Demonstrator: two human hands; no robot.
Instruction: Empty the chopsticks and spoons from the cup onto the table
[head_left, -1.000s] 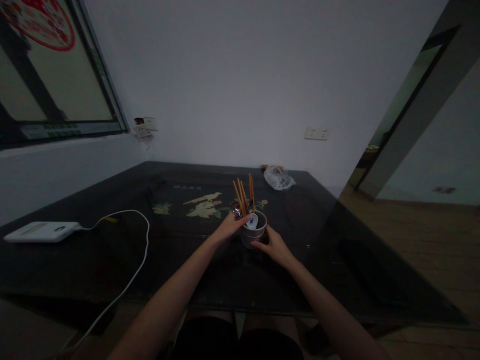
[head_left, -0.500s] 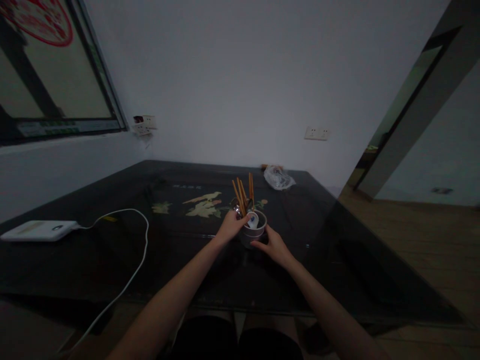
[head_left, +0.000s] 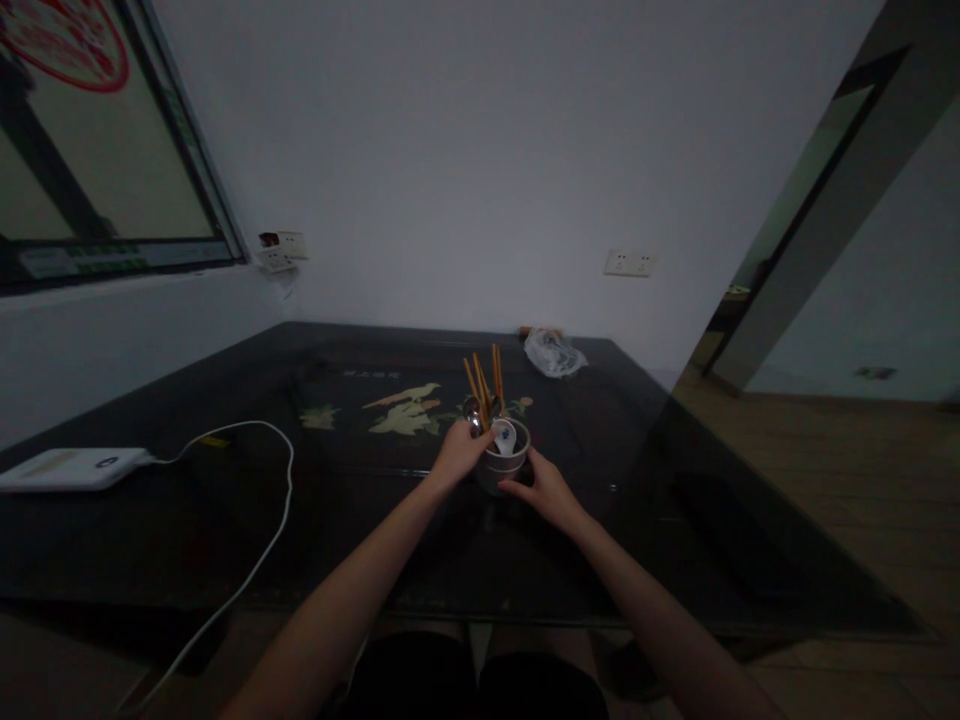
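Note:
A small grey cup [head_left: 507, 466] stands in the middle of the dark table [head_left: 187, 520]. It holds several wooden chopsticks [head_left: 484, 385], a metal spoon [head_left: 472, 412] and a white ceramic spoon [head_left: 505, 438]. My left hand [head_left: 459, 456] is closed against the cup's left side, thumb at the rim by the spoons. My right hand [head_left: 546, 490] cups the right side of the cup, its fingers curled round the wall.
A white flat device [head_left: 71, 468] lies at the table's left edge with a white cable [head_left: 262, 540] looping off the front. A crumpled clear plastic bag [head_left: 553, 354] sits at the far edge. A doorway opens at the right.
Both hands stay on the cup. The view has shifted slightly, and the left thumb has moved a little closer to the rim.

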